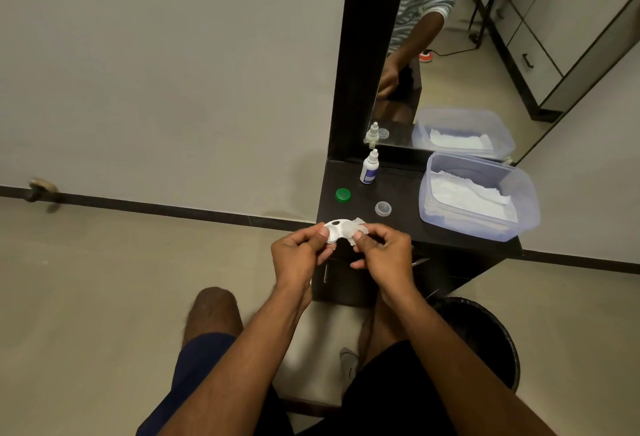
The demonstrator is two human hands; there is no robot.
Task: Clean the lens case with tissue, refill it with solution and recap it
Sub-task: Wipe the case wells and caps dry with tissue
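**Wiping the lens case over the shelf's front edge**

Nearest to us, we are seeing two bare forearms reaching up from the lap, with a dark bin [485, 338] sitting just to the right of the right arm, partly hidden behind it.

Above the knees, the left hand [299, 255] is gripping the white lens case [335, 229] at its left end, thumb curled over the rim and fingers wrapped behind. The right hand [382, 255] is pinching a small wad of tissue [358, 227] between thumb and fingertips and is pressing it against the case's right well. Case and tissue are being held in the air just in front of the dark shelf [408, 224], not resting on it, and the fingers are covering much of the right well.

Beyond the hands, on the shelf, a clear cap [383, 208] is lying near the middle and a green cap [343, 195] is lying to its left, the two apart from each other. Farther back a small solution bottle [370, 169] is standing upright, close to the mirror [485, 54]. To the right, a clear plastic tub [519, 193] is holding white tissues and taking up that end of the shelf.

Farthest off, the mirror is reflecting the bottle, the tub and a striped sleeve.
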